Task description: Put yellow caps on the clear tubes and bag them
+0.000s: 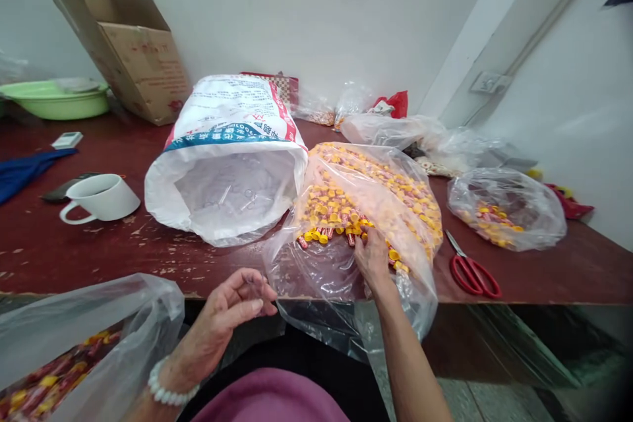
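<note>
My left hand (237,306) is held above the table's front edge, its fingers curled around what looks like a small clear plastic piece (254,285). My right hand (373,257) reaches into the mouth of a clear plastic bag (321,283). Its fingertips pinch at one of the small red tubes with yellow caps (329,208) heaped inside; the fingers partly hide it. Left of this bag lies a white woven sack (232,105), its open mouth facing me, with small clear rings (247,194) inside.
At lower left, another plastic bag (148,297) holds similar red and yellow pieces. A white cup (106,198) stands left of the sack. Red-handled scissors (469,270) and a smaller bag (539,217) lie at right. Behind are a cardboard box (143,66) and green basin (59,102).
</note>
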`<state>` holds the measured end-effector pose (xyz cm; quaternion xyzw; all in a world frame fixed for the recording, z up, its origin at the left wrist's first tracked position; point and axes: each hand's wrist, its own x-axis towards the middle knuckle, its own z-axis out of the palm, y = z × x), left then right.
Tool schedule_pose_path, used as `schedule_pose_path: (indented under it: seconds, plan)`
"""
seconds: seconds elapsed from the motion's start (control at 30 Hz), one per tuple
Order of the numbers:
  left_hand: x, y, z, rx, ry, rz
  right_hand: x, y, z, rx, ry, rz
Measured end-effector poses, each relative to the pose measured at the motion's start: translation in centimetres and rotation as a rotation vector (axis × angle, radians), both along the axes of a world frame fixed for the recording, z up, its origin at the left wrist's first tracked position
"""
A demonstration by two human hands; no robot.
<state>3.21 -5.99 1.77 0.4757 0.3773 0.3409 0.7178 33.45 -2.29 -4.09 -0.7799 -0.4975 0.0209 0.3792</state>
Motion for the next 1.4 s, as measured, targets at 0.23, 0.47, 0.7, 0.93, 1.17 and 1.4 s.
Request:
schedule_pose_path:
  seconds: [0.23, 0.47, 0.7, 0.93, 1.17, 1.4]
  plan:
    - [2.2, -0.6, -2.0, -0.050, 0.013, -0.033, 0.3, 1.3, 0.4, -0.022, 0.134, 0.023]
    - [4.5, 0.5, -2.9, 0.185, 0.269, -0.189, -4.6, -3.4, 1.8, 0.131, 0.451, 0.095]
    - [6.7, -0.2, -2.1, 0.222, 0.154, -0.202, -12.0, -7.3, 3.3, 0.211, 1.008, 0.429]
    - [5.7, 0.3, -1.7, -0.025, -0.085, -0.239, -10.5, -8.3, 2.5, 0.206, 0.548, 0.567]
    - [5.6, 0.9, -2.2, -0.088, -0.073, -0.030, -9.1, -7.8, 2.0, 0.130, 0.589, 0.374]
    - [1.2, 7.0, -0.8, 0.109, 0.011, 0.407, -1.9, -2.9, -1.5, 0.080, 0.029, 0.129]
